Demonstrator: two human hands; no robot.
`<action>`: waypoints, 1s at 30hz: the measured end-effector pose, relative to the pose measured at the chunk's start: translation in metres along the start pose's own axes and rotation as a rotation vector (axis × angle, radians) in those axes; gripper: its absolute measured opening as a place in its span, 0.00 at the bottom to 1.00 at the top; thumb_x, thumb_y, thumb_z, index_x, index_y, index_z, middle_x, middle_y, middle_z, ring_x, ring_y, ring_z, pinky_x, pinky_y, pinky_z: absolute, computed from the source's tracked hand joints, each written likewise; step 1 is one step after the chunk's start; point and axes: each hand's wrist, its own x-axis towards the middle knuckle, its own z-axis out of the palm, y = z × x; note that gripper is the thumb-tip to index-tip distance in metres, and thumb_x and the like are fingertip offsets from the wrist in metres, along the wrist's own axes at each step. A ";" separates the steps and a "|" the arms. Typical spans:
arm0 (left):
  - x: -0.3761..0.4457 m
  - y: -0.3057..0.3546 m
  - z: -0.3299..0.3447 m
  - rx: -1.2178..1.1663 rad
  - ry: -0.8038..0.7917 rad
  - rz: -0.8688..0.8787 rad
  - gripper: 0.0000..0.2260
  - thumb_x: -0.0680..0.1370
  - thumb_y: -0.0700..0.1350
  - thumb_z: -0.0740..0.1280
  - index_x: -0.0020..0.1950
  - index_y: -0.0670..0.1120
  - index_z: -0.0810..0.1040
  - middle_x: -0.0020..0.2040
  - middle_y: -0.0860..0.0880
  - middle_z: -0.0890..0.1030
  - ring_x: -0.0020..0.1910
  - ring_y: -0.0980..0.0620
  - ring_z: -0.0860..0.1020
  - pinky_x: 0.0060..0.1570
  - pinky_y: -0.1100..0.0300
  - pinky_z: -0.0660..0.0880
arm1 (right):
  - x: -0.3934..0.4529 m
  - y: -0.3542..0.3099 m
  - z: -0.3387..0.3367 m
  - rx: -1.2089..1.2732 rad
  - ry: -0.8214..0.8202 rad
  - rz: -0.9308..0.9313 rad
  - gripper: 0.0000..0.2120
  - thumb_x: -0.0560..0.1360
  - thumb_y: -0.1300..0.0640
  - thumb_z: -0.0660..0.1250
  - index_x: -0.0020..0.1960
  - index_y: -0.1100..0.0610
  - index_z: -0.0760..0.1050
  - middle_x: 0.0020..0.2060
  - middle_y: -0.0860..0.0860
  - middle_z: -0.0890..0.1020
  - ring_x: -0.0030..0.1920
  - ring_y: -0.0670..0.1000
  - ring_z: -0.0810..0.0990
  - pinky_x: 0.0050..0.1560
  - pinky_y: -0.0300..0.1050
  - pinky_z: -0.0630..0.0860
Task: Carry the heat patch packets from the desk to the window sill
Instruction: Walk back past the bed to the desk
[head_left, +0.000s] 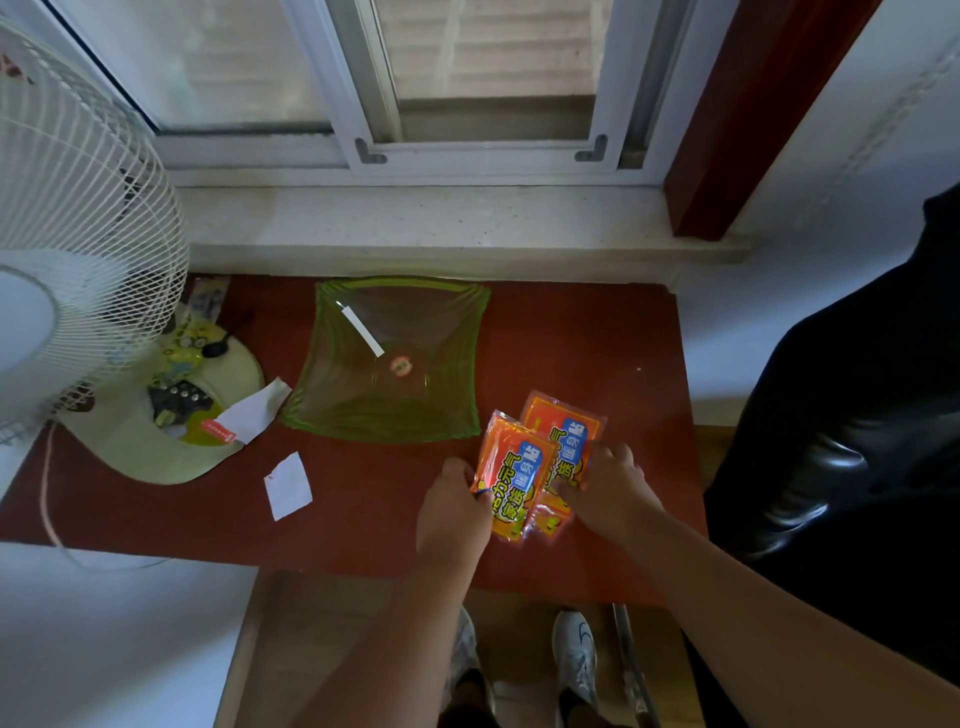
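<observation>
Two orange heat patch packets with blue labels lie overlapped on the red desk (363, 519), near its front right. My left hand (453, 506) pinches the left edge of the nearer packet (514, 478). My right hand (605, 486) rests on the right side of the farther packet (563, 431), fingers curled onto it. The pale stone window sill (441, 223) runs along the far side of the desk, below the window frame.
A green mesh food cover (389, 358) sits mid-desk between the packets and the sill. A white fan (78, 218) and its base with clutter stand at left. Paper scraps (288, 486) lie on the desk. A dark chair (841, 415) is at right.
</observation>
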 end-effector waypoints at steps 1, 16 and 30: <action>-0.005 -0.004 -0.004 -0.035 -0.017 -0.019 0.11 0.74 0.44 0.68 0.55 0.51 0.74 0.49 0.49 0.84 0.50 0.43 0.83 0.44 0.52 0.77 | 0.001 -0.003 0.004 0.015 0.030 0.013 0.44 0.72 0.35 0.74 0.78 0.56 0.62 0.71 0.57 0.68 0.73 0.63 0.68 0.70 0.59 0.71; -0.038 -0.016 -0.022 -0.161 -0.187 -0.075 0.13 0.74 0.45 0.65 0.57 0.54 0.75 0.48 0.54 0.83 0.43 0.50 0.86 0.47 0.50 0.83 | 0.020 -0.001 0.011 0.251 0.155 0.171 0.33 0.66 0.40 0.80 0.66 0.55 0.79 0.63 0.57 0.77 0.69 0.60 0.72 0.69 0.52 0.70; -0.065 -0.017 -0.029 -0.020 -0.141 -0.006 0.09 0.76 0.43 0.67 0.54 0.51 0.71 0.44 0.50 0.83 0.46 0.45 0.83 0.44 0.51 0.78 | -0.004 0.057 0.016 0.409 0.100 0.133 0.11 0.72 0.56 0.66 0.52 0.55 0.82 0.42 0.56 0.86 0.44 0.62 0.86 0.48 0.59 0.85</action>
